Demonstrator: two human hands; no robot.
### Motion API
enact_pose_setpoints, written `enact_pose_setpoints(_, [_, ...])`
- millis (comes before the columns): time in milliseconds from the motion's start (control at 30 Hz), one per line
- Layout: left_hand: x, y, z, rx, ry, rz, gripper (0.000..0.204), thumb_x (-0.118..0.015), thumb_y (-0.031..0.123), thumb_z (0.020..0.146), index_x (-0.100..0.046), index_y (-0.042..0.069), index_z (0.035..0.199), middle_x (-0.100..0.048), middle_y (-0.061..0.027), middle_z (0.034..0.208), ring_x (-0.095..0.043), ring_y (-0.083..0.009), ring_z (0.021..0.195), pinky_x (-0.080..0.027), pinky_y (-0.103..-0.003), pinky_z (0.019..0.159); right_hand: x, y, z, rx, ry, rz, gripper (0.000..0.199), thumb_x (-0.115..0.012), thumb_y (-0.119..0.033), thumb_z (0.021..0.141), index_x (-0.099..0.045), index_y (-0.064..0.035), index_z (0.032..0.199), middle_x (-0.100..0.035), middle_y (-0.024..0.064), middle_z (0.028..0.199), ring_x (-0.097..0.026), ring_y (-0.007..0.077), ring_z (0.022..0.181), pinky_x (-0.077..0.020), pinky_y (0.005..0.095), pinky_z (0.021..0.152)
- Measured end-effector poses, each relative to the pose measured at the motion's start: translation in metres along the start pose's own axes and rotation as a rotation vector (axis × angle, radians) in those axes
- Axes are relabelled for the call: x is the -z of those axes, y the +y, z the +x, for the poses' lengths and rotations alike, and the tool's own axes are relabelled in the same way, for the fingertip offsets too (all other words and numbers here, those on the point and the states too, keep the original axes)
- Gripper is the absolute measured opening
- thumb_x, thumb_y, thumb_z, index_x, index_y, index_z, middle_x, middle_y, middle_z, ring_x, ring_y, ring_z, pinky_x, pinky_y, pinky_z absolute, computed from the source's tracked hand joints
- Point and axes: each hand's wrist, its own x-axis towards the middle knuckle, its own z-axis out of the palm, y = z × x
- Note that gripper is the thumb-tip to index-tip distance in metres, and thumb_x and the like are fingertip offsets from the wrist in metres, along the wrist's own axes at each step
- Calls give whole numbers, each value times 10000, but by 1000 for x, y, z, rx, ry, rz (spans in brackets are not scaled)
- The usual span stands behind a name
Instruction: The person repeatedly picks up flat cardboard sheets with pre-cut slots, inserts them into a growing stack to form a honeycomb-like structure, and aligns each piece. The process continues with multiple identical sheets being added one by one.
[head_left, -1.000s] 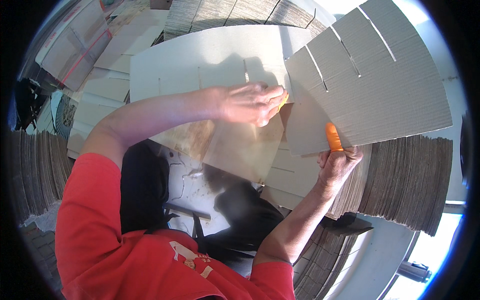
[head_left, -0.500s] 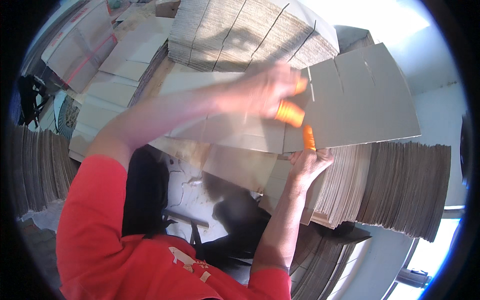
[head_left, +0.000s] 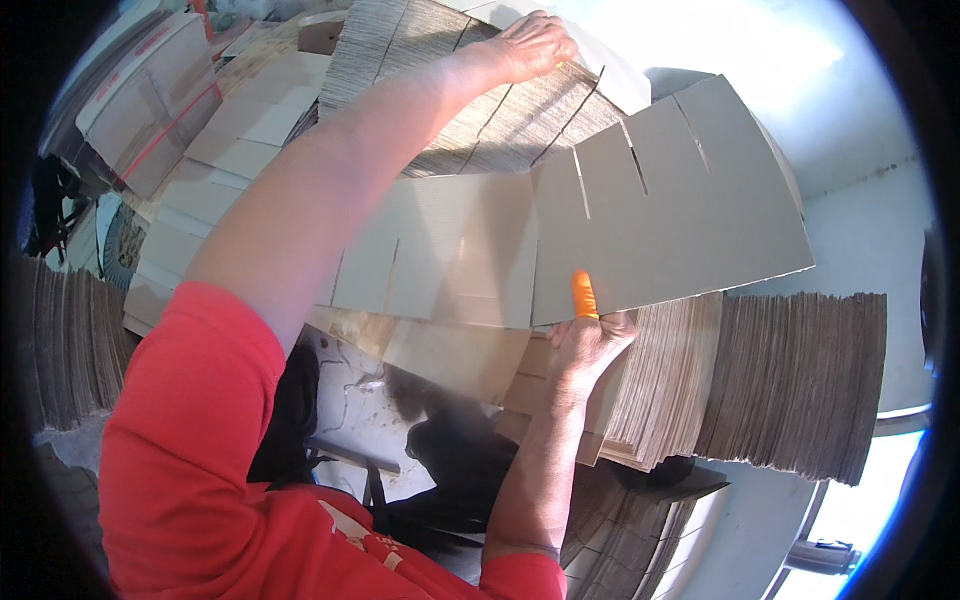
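Card [head_left: 690, 190] with slots cut in from its far edge slants up to the right of the middle, in the right hand [head_left: 595, 345]. That hand pinches the card's near edge close to its left corner: the thumb, in an orange cot [head_left: 584, 295], presses flat on top, and the other fingers curl below, partly hidden. The left hand [head_left: 530, 48] reaches to the far stack [head_left: 545, 115], its fingers bent and close together at the top edge; I cannot tell whether they grip a piece. Left of the card lies a slotted sheet [head_left: 440, 250], meeting its left end. Near the right hand, on its right, stands a right stack [head_left: 790, 380].
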Motion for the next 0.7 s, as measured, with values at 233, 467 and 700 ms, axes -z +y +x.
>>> enact_pose_setpoints(233, [-13, -38, 9, -162, 248, -269, 104, -633, 64, 818, -645, 30, 916, -597, -149, 929, -623, -278, 902, -578, -380, 762, -6, -12, -1, -146, 51, 71, 508, -279, 167, 681, -707, 18, 909, -637, 142, 708, -410, 68, 334, -384, 231, 283])
enact_pose_setpoints(467, [40, 5, 9, -205, 73, -617, 275, -500, 205, 938, -590, -10, 1085, -504, -197, 1174, -538, -365, 1069, -434, -462, 964, 1, -10, -1, -138, 80, 74, 462, -288, 131, 730, -703, 15, 896, -581, 83, 610, -398, 61, 347, -379, 241, 297])
enact_pose_setpoints(700, [30, 42, -45, -628, 125, 332, 90, -621, 12, 702, -580, -67, 711, -461, -93, 786, -521, -194, 843, -522, -245, 480, -8, -24, -3, -206, 167, 178, 290, -444, 113, 809, -709, 7, 862, -520, -24, 617, -372, 17, 465, -273, 207, 369])
